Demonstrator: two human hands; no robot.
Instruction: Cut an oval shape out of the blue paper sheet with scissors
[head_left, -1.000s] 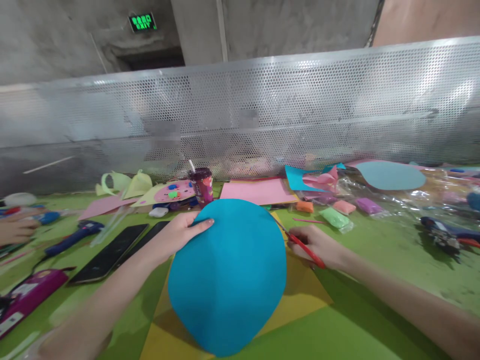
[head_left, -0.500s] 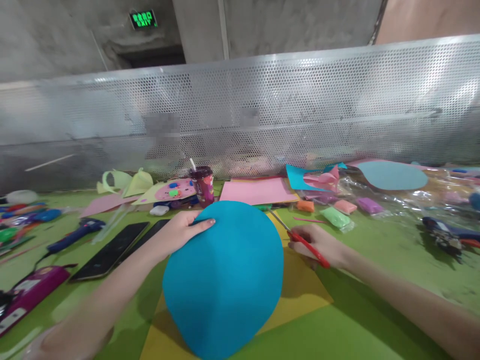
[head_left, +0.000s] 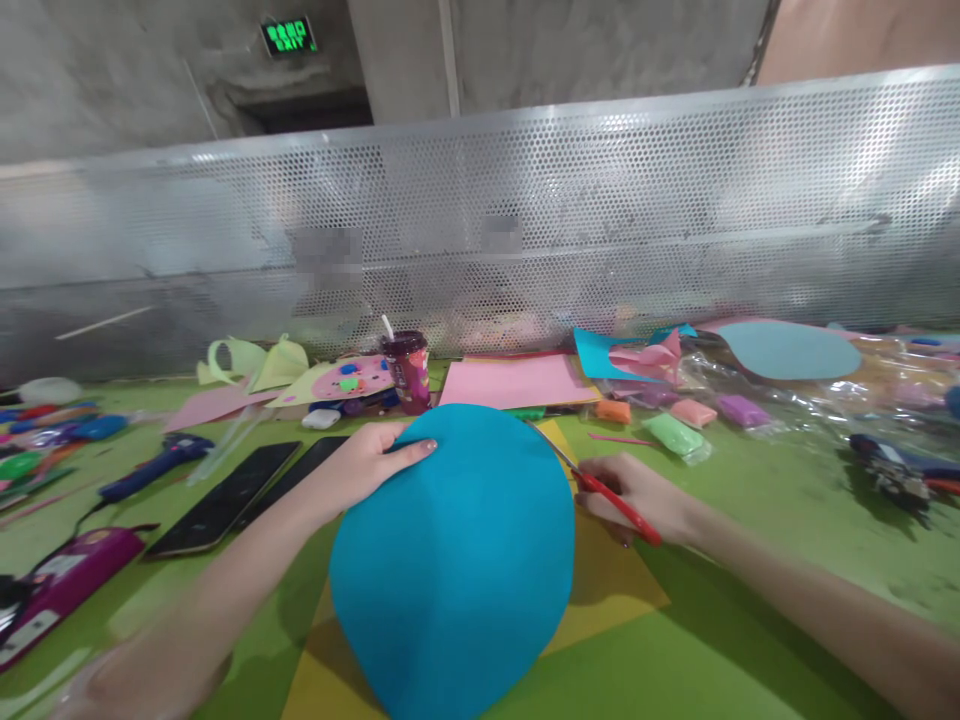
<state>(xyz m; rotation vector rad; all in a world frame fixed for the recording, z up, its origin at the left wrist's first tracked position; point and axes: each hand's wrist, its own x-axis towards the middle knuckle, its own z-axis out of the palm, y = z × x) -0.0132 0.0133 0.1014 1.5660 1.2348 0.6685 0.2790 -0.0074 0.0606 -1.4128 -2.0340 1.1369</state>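
A large rounded sheet of blue paper (head_left: pixel 457 560) is held up in front of me, its lower end narrower than its top. My left hand (head_left: pixel 379 462) grips its upper left edge, thumb on the near face and fingers behind. My right hand (head_left: pixel 626 498) is closed round the red handles of a pair of scissors (head_left: pixel 615 508). The blades point up and left, against the upper right edge of the blue paper; their tips are partly hidden there. Under the blue paper lies a yellow sheet (head_left: pixel 607 590) on the green table (head_left: pixel 750 640).
A lidded cup with a straw (head_left: pixel 409 375) and a pink paper stack (head_left: pixel 517 383) stand behind. To the left are phones (head_left: pixel 225 500), a glue gun (head_left: pixel 157 465) and a purple power strip (head_left: pixel 67 590). Clay packets (head_left: pixel 675 435) and pliers-like tools (head_left: pixel 892 475) lie right. A perforated metal panel (head_left: pixel 600 220) closes the back.
The scissors have shifted slightly left, their blades now closer against the blue paper's edge. The blue paper sits a touch further right in view, and the left hand keeps its hold.
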